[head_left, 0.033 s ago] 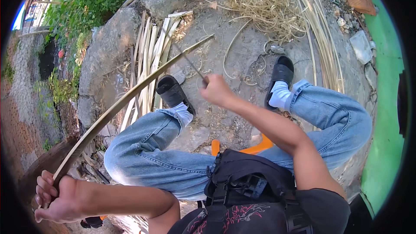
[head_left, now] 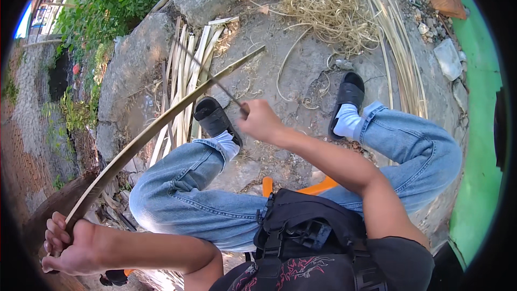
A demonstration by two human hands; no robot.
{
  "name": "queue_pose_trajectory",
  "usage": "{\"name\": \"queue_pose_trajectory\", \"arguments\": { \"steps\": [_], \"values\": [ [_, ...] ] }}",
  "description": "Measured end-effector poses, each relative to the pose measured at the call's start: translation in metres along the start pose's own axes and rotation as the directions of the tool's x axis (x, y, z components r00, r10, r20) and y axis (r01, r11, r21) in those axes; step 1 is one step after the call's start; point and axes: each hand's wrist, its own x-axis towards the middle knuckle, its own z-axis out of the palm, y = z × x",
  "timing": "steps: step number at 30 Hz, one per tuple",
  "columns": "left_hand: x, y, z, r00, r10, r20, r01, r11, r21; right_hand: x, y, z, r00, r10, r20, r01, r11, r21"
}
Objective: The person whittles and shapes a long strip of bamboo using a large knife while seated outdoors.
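Note:
A long split bamboo strip [head_left: 153, 129] slants from the lower left up past my left foot. Its near end is gripped by my left hand [head_left: 72, 243], fingers wrapped round it. My right hand [head_left: 260, 122] is closed on the handle of a knife [head_left: 230, 95], which has a long thin dark blade. That blade lies across the strip near its far end, its tip pointing up and left. The blade is slightly blurred.
Split strips [head_left: 186, 70] lie beside my left sandal [head_left: 214, 118]; more long strips [head_left: 401, 48] lie at the right. A heap of curled shavings [head_left: 334, 13] sits ahead. Rough stone blocks [head_left: 132, 70] border the left, a green wall [head_left: 476, 129] the right.
My right hand has shifted a little left and toward me, carrying the knife; its blade now reaches farther up and left across the strip. My left hand and the strip barely differ.

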Motion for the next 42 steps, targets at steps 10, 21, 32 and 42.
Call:
{"name": "queue_pose_trajectory", "arguments": {
  "steps": [10,21,32,42],
  "values": [
    [0.010,-0.023,-0.012,0.994,-0.067,0.081,0.068,0.997,-0.018,0.045,0.171,-0.025,0.889,0.412,-0.201,-0.446,0.877,-0.176],
    [0.016,-0.039,-0.013,0.991,-0.116,-0.073,0.115,0.993,-0.017,0.086,0.199,-0.030,0.904,0.344,-0.253,-0.396,0.897,-0.197],
    [-0.009,-0.005,0.005,0.981,-0.195,0.012,0.192,0.954,-0.231,0.103,0.193,-0.088,0.878,0.374,-0.297,-0.478,0.676,-0.561],
    [0.009,-0.015,-0.028,0.885,-0.184,0.429,0.427,0.689,-0.586,-0.014,-0.026,-0.132,0.991,0.129,-0.024,-0.104,0.667,-0.738]
  ]
}}
